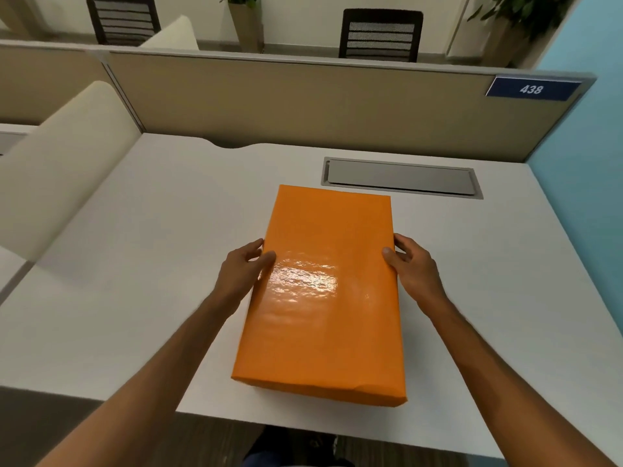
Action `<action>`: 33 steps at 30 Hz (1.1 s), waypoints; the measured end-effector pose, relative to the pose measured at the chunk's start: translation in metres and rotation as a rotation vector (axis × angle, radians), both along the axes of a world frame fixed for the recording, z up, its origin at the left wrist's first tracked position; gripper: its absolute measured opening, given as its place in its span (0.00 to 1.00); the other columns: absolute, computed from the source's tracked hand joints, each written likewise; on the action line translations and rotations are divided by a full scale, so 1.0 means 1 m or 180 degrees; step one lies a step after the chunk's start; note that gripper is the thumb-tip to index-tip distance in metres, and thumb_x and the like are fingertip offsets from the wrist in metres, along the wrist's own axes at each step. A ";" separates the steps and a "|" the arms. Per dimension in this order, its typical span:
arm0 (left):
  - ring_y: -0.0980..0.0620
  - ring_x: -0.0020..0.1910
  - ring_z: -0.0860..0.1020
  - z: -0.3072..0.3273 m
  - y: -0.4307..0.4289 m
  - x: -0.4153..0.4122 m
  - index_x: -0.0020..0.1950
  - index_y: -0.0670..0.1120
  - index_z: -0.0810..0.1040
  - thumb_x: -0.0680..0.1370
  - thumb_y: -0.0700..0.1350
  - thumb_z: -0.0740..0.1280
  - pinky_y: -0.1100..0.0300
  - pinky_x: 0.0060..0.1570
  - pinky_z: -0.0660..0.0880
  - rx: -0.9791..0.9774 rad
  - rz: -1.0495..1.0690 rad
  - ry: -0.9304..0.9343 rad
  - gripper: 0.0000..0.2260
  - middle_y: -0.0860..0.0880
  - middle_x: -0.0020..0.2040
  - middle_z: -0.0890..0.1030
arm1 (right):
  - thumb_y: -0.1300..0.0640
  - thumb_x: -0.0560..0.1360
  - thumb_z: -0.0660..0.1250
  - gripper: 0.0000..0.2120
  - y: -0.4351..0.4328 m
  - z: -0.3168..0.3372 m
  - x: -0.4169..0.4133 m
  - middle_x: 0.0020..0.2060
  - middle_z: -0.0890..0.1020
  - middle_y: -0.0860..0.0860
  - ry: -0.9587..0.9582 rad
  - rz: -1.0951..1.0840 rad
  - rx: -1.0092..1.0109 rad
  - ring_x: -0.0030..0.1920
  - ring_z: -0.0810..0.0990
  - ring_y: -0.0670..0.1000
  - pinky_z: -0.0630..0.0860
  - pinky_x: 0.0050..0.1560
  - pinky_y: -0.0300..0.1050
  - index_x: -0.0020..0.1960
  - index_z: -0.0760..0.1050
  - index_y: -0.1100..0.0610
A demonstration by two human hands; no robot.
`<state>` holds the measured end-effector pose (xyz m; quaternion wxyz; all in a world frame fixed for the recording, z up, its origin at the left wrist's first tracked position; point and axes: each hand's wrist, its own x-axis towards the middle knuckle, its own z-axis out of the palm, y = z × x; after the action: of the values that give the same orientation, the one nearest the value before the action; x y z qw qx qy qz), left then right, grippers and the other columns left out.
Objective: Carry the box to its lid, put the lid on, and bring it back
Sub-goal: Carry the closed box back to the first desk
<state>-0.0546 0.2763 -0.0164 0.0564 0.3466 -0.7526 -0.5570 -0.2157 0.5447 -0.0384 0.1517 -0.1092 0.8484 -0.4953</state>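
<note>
An orange glossy box (323, 298) with its lid on lies lengthwise on the white desk (135, 298), its near end by the front edge. My left hand (241, 273) clasps the box's left side about halfway along, thumb on the top. My right hand (413, 264) clasps the right side opposite it, thumb on the top and fingers down the side. Whether the box rests on the desk or hangs just above it I cannot tell.
A grey cable flap (399, 178) is set into the desk behind the box. A beige partition (303, 102) with a blue sign reading 438 (532, 89) closes the back. A cream side panel (64, 163) stands left, a blue wall (586, 163) right. Chairs stand beyond.
</note>
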 end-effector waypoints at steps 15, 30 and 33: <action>0.46 0.59 0.79 -0.006 0.013 0.054 0.72 0.47 0.73 0.77 0.54 0.68 0.40 0.62 0.75 0.0123 -0.0026 0.0191 0.24 0.46 0.65 0.80 | 0.43 0.77 0.66 0.27 0.027 -0.002 0.085 0.66 0.77 0.51 -0.0249 -0.0388 -0.0103 0.62 0.78 0.54 0.76 0.63 0.56 0.73 0.69 0.51; 0.41 0.58 0.78 -0.007 0.012 0.065 0.77 0.57 0.63 0.70 0.52 0.75 0.34 0.58 0.75 0.1292 -0.0256 0.0009 0.37 0.49 0.61 0.77 | 0.47 0.74 0.70 0.32 0.031 0.002 0.104 0.58 0.80 0.45 -0.1330 -0.0354 -0.0968 0.54 0.82 0.49 0.80 0.45 0.51 0.76 0.63 0.44; 0.41 0.57 0.79 -0.005 0.005 0.062 0.77 0.57 0.63 0.71 0.51 0.74 0.33 0.60 0.73 0.1304 -0.0259 0.0018 0.36 0.48 0.62 0.78 | 0.46 0.70 0.74 0.38 0.030 0.004 0.096 0.58 0.81 0.46 -0.1347 -0.0222 -0.0945 0.56 0.81 0.53 0.79 0.50 0.58 0.76 0.62 0.45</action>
<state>0.0071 0.2816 -0.0216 -0.0357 0.3186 -0.6368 -0.7012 -0.1193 0.5752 -0.0349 0.2910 0.0050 0.7190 -0.6312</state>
